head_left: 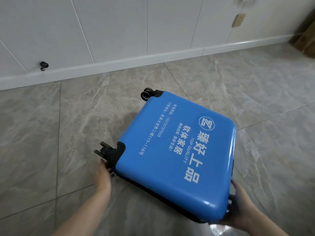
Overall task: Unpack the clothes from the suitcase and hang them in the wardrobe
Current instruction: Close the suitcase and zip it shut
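Even, soft, fairly bright daylight-type illumination; source not in frame. Glossy blue hard-shell suitcase (175, 155) shows streaky white glare along its right edge and near corner. Soft dark shadow beneath its near side on the grey marble-pattern floor tiles (51, 133), which carry a faint sheen. Wide-angle distortion: white skirting board (119, 63) bows, wall panel seams splay outward. Upper right corner smeared; beige wall socket (238, 20) soft. Right hand (242, 210) motion-blurred; left hand (104, 174) slightly soft. Printed lettering stays sharp
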### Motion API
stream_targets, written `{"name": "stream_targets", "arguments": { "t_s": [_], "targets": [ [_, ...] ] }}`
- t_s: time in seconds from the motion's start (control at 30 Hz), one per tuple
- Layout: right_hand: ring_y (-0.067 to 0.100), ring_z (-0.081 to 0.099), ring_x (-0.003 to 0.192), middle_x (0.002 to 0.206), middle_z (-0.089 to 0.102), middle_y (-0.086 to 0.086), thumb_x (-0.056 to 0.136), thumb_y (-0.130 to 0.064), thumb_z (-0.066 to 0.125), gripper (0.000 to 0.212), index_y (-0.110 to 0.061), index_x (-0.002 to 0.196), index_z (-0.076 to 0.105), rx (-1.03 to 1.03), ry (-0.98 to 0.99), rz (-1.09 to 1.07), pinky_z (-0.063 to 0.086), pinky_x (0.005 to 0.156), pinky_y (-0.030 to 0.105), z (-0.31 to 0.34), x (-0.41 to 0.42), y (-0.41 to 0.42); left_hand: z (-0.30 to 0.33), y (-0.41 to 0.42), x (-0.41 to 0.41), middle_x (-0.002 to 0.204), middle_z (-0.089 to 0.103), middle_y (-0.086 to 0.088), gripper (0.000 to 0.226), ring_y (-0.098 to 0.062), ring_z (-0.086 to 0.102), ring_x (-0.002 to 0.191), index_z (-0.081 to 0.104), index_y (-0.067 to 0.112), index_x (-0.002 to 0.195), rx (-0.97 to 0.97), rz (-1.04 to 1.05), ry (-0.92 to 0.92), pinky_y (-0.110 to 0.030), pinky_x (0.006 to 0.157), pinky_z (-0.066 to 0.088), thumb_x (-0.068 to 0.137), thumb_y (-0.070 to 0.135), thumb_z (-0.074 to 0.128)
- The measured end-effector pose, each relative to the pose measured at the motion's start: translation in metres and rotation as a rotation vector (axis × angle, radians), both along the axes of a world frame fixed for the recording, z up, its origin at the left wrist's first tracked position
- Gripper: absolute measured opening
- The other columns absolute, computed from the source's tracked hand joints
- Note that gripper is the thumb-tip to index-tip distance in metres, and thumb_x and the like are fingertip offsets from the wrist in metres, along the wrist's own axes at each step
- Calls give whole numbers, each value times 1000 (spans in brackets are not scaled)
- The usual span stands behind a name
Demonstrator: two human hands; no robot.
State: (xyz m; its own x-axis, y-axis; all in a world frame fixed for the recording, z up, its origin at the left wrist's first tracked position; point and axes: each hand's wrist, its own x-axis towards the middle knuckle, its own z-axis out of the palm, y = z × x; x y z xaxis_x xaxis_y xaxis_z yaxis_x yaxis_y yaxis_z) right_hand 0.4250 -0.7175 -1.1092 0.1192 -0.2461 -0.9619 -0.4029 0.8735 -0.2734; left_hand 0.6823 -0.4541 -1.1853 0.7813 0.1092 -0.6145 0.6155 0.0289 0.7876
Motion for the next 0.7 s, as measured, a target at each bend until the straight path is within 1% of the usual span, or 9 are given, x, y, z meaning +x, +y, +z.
{"name": "stream_targets", "arguments": {
  "t_s": [0.07, 0.17, 0.23, 0.3, 0.33, 0.43, 0.5, 0.57, 0.7],
  "targets": [
    [42, 60, 88, 101, 55, 18, 77, -70, 60, 71, -6, 110, 58, -146, 48, 5, 49, 74, 72, -1, 7, -32, -9, 1, -23, 103, 67, -10, 42, -25, 60, 87, 61, 10, 116, -5, 19, 21, -45, 95, 46, 106, 34, 29],
    [34, 58, 92, 114, 58, 9, 79, -64, 59, 62, -16, 119, 56, -467, 58, 38, 51, 80, 50, 1, 16, -60, -13, -9, -60, 85, 72, -6, 30, -26, 59, 87, 63, 6, 108, -77, -35, 93, -29, 72, 52, 104, 11, 34],
    [32, 53, 119, 137, 54, 6, 72, -65, 57, 76, -21, 133, 51, -885, 192, 202, 43, 101, 49, 6, 33, -71, -27, -15, -93, 66, 72, -4, 25, -28, 59, 84, 63, 3, 106, -179, -153, 259, -32, 65, 49, 101, 3, 38],
    [29, 35, 141, 152, 41, 7, 78, -56, 62, 77, -22, 144, 43, -1329, 313, 433, 24, 117, 55, 15, 56, -58, -37, -15, -125, 83, 73, -9, 25, -25, 65, 78, 62, 2, 114, -208, -330, 386, -33, 66, 47, 100, 4, 42],
    [28, 26, 146, 157, 34, 7, 81, -53, 66, 77, -22, 146, 40, -1501, 274, 539, 16, 119, 58, 19, 70, -40, -42, -14, -132, 88, 71, -10, 26, -22, 66, 73, 60, -1, 119, -199, -392, 396, -30, 64, 48, 99, 2, 44],
    [30, -3, 153, 166, 6, 3, 69, -81, 58, 109, -29, 156, 16, -1540, 101, 1007, -2, 118, 58, 24, 112, 21, -43, -6, -125, 83, 68, -11, 22, -16, 63, 61, 62, 1, 108, -70, -338, 282, -20, 46, 48, 97, -6, 45],
    [38, -20, 149, 164, -16, 9, 56, -98, 40, 132, -29, 156, -11, -1506, 193, 1359, -9, 114, 64, 14, 129, 52, -31, -2, -109, 96, 67, -10, 24, -17, 65, 71, 63, 5, 103, -26, -310, 166, -16, 46, 49, 98, -6, 42],
    [46, -21, 146, 161, -22, 18, 59, -95, 43, 133, -28, 153, -23, -1588, 326, 1542, -8, 110, 73, 1, 134, 64, -22, 3, -98, 97, 67, -3, 26, -22, 65, 80, 64, 6, 107, 7, -304, 100, -21, 52, 52, 100, -3, 40],
    [49, -12, 147, 162, -14, 21, 76, -61, 64, 118, -28, 155, -17, -1667, 341, 1580, 2, 108, 76, -8, 126, 58, -15, 11, -68, 113, 65, -6, 22, -26, 66, 91, 64, 8, 106, 43, -319, -24, -34, 70, 51, 101, 4, 43]
  ]
}}
